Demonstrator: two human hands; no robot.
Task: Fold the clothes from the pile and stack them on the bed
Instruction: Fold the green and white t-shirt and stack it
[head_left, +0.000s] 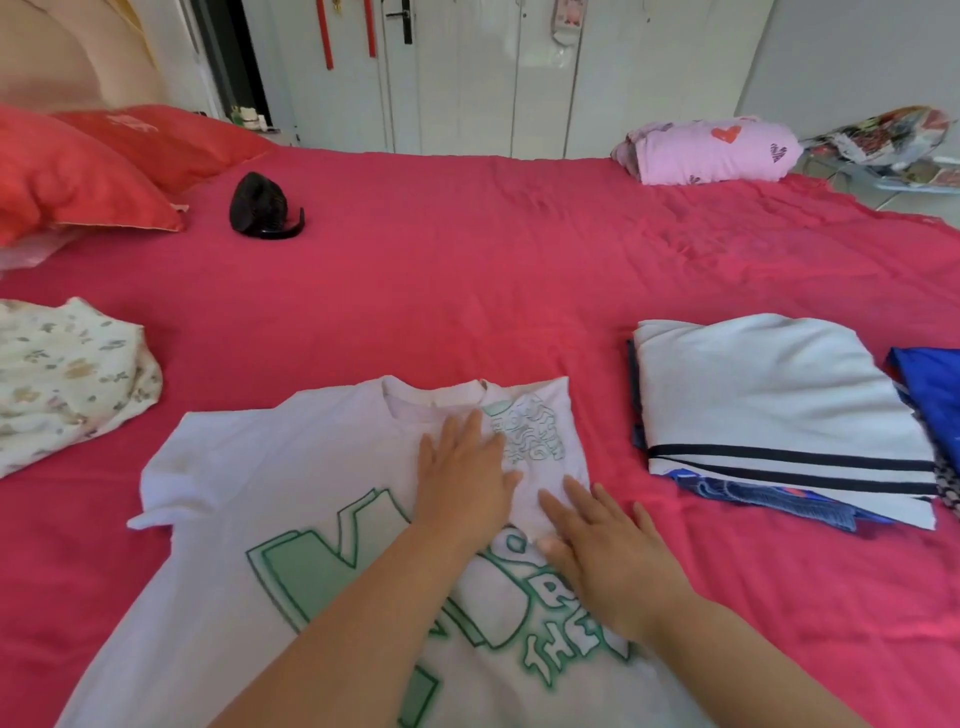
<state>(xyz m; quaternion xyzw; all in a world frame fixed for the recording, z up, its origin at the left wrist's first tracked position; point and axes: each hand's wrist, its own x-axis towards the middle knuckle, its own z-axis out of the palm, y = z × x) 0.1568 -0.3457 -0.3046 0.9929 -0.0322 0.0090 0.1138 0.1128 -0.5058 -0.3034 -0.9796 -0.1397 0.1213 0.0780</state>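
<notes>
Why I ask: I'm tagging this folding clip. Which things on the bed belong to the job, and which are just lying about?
Job: white T-shirt, with left hand and right hand flat on it; folded stack to its right; floral garment to its left; bed.
Lying about: black object, red pillows, pink heart-print bundle at the far edge.

Beyond the red-sheeted bed (467, 249), glossy white wardrobe doors (493, 78); at its left, a padded headboard (67, 57) and red pillows (78, 171)
</notes>
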